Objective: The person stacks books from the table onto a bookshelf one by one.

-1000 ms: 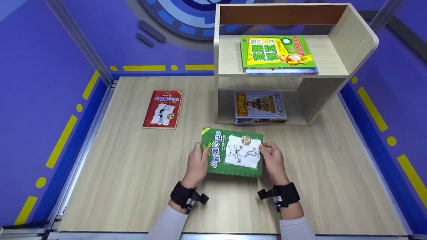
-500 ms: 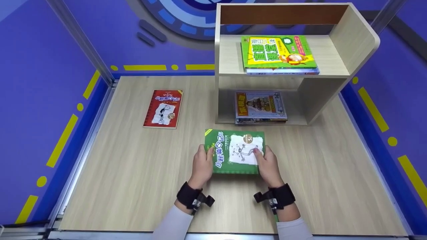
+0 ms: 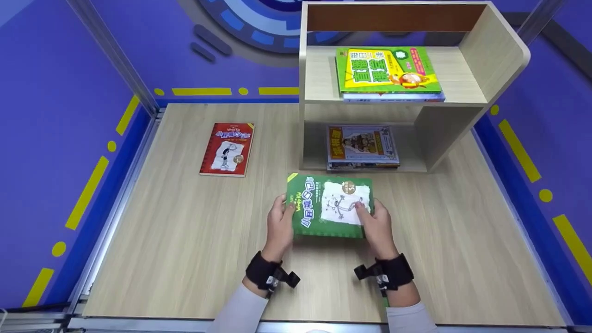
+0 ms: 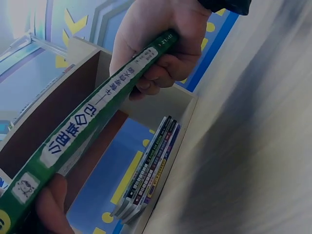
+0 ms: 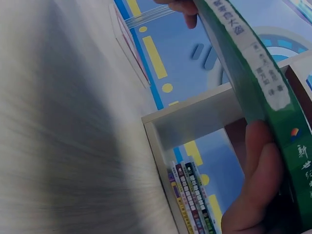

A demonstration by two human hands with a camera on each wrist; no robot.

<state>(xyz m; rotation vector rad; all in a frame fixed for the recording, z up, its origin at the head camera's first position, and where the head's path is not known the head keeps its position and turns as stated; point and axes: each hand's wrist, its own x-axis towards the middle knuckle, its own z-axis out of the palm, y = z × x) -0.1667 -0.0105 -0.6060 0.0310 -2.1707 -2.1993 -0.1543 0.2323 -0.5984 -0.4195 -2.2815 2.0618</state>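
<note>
Both hands hold a green paperback book [image 3: 329, 204] above the table in the head view, its cover up and its title running sideways. My left hand [image 3: 280, 229] grips the book's left edge, with the thumb on top of the cover. At the right edge my right hand [image 3: 380, 230] grips it, its thumb lying over the white drawing panel. The book's spine [image 4: 92, 107] faces the left wrist view, where fingers curl beneath the cover at both ends. In the right wrist view the spine shows too, with fingers [image 5: 258, 175] under the book.
A red paperback [image 3: 227, 149] lies flat on the table [image 3: 185, 259] at the left. Behind the hands stands a two-tier wooden shelf [image 3: 492, 60]. A green and yellow book [image 3: 388, 70] tops the upper stack; several books [image 3: 362, 147] lie stacked on the lower tier.
The right hand has shifted from pinching the right edge to gripping it with its thumb over the cover. The green book has turned slightly and moved a little to the right.
</note>
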